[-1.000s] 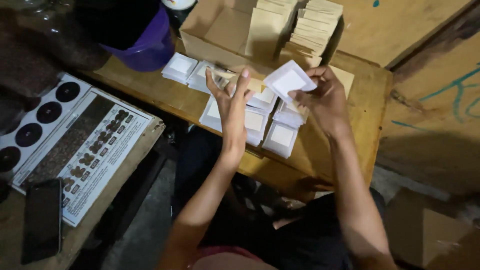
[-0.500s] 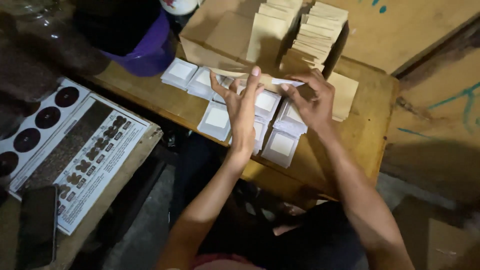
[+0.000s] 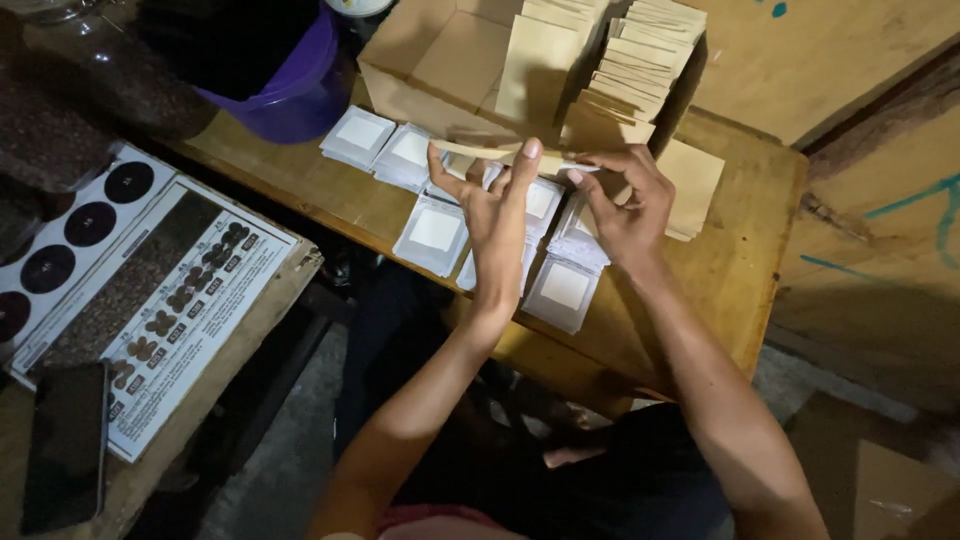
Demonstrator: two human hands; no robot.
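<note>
Left hand [image 3: 495, 225] raised upright over the desk [image 3: 740, 270], fingers together and pointing up, thumb out to the side, grip narrow on the near edge of a thin tan paper pouch [image 3: 480, 152] held flat and level. Right hand [image 3: 625, 215] opposite, fingertips pinched on the pouch's other end, grip closed on that same pouch. Pouch hanging just above rows of small white sachets [image 3: 437, 232] spread across the desk, some overlapping, one lying just below the right wrist. Behind the hands, an open cardboard box [image 3: 420, 50] packed with upright tan pouches, a few more lying flat beside it at the right. Purple bucket [image 3: 290, 95] at the desk's far left corner. Off to the left, a printed chart [image 3: 170, 300] with dark round spots on a lower wooden surface, a dark phone [image 3: 65, 445] resting on its near end
</note>
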